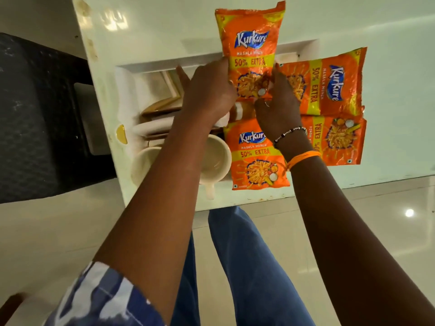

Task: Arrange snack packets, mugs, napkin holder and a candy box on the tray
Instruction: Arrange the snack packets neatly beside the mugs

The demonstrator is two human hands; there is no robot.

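Several orange Kurkure snack packets lie over the right half of a white tray (299, 47) on a white table. The upright top packet (251, 36) reaches past the tray's far rim. My left hand (209, 92) grips its lower left edge, and my right hand (276, 107) pinches its lower right corner. A sideways packet (329, 85) lies to the right, one more (341, 142) below it, and one (256, 161) in the near middle. Two cream mugs (217, 158) (143, 163) stand in the tray's near left. A wooden napkin holder (160, 100) with white napkins sits behind them. A brown and white object (237, 109) shows between my hands.
A black woven chair (35, 114) stands close against the table's left side. A yellow sticker (121, 134) sits on the table beside the tray. The table's near edge (235, 203) is just above my legs in blue jeans (247, 267), over a glossy tiled floor.
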